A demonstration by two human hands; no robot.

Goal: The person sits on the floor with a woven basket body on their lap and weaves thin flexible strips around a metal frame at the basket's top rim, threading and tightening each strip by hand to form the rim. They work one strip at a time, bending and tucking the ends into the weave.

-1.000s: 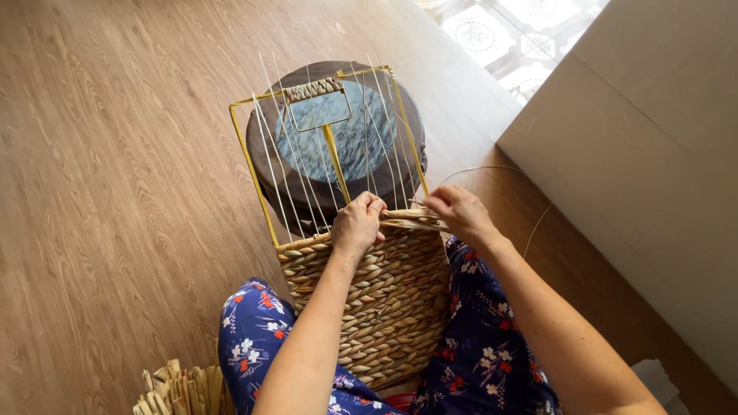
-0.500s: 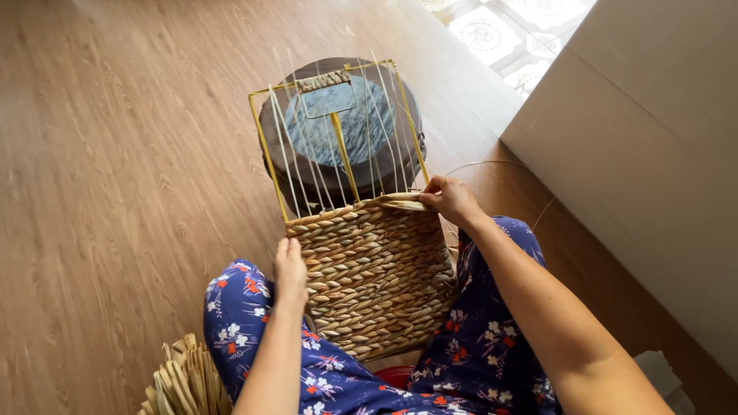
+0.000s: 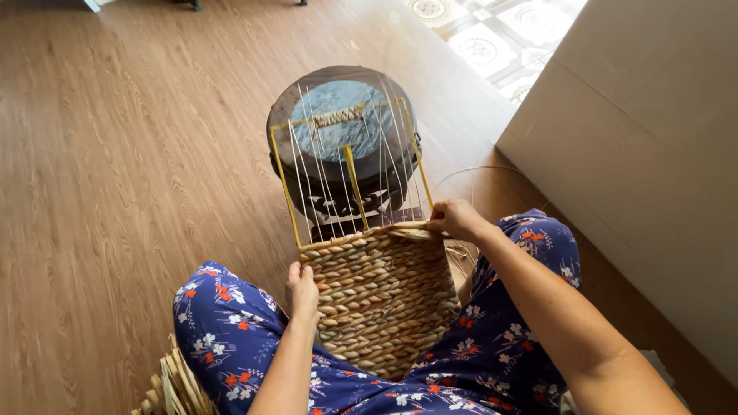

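Both hands grip the half-woven basket (image 3: 380,300), left hand (image 3: 302,290) closed on its left edge, right hand (image 3: 455,219) pinching the top strand at the far-right corner, uprights running away.

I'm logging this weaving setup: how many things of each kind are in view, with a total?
Woven basket on yellow wire frame: 1
Round dark stool: 1
Bundle of dried straw strips: 1
Hands: 2, left hand on the basket's side, right hand at its top edge
Total: 5
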